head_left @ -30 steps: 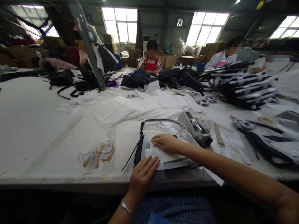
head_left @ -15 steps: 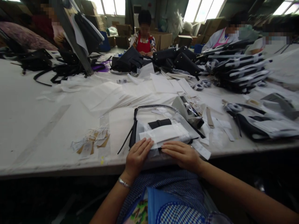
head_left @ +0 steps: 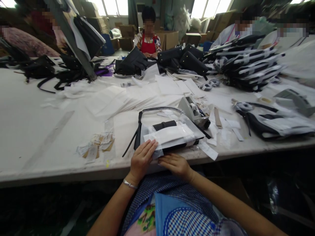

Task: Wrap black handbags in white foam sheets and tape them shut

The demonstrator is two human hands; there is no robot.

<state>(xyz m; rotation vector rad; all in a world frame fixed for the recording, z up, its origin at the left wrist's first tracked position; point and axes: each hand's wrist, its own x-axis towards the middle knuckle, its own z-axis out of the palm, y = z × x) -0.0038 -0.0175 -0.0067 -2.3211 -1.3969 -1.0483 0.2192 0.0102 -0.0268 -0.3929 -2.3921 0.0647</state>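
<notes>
A black handbag [head_left: 181,146] lies at the table's front edge, partly covered by white paper [head_left: 169,134] and clear plastic, its thin strap arched behind it. A rolled black piece [head_left: 164,125] shows above the paper. My left hand [head_left: 144,155] rests with fingers stretched flat on the near left part of the paper and plastic. My right hand [head_left: 176,165] is at the near edge of the bag, fingers extended and lying close together beside the plastic's lower corner; its fingertips touch or nearly touch that edge.
Behind the bag stands a grey tape dispenser [head_left: 194,111]. Paper tags with strings [head_left: 97,146] lie to the left. White sheets [head_left: 115,101] spread across the middle. Another black bag [head_left: 275,126] is at right, below a stack of wrapped bags [head_left: 251,65]. Several people work across the table.
My right hand has drawn off the paper toward me and left, down to the bag's near edge. My left hand still lies on the paper. The view has shifted slightly.
</notes>
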